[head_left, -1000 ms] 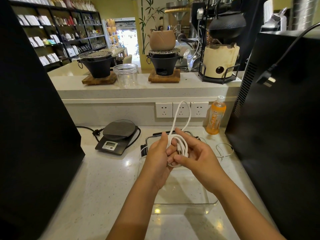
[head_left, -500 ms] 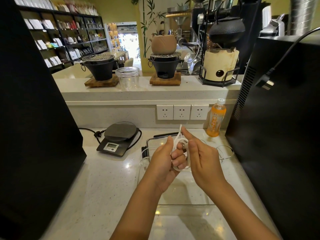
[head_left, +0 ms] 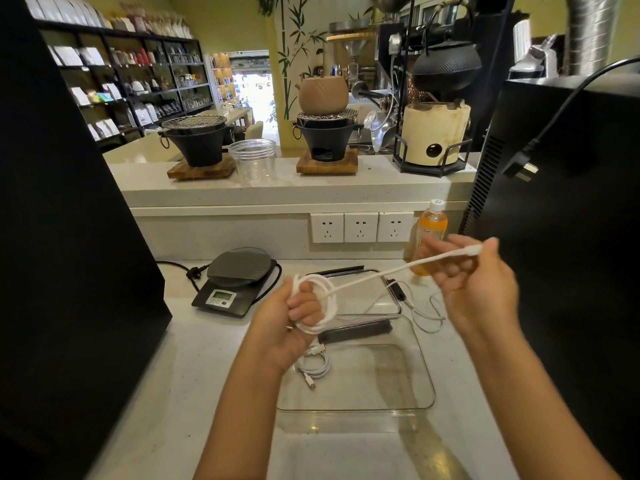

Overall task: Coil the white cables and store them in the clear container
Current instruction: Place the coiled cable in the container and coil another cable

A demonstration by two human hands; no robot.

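My left hand (head_left: 292,317) grips a coil of thick white cable (head_left: 325,306) wound round its fingers. One end of that cable runs taut up and to the right, where my right hand (head_left: 474,271) pinches its plug end. Both hands are above the clear container (head_left: 420,375) on the counter. A small coiled white cable (head_left: 313,367) lies inside the container at its left side. A thin white cable (head_left: 429,317) lies loose on the counter just right of the container.
A metal tray (head_left: 388,282) with a black handle lies behind the container. A black scale (head_left: 235,282) sits to the left, an orange drink bottle (head_left: 431,233) at the back right under the wall sockets. Tall black appliances (head_left: 571,237) flank both sides.
My right hand has pulled away from the left, up and to the right, drawing the cable's end out taut. The coil stays in my left hand.
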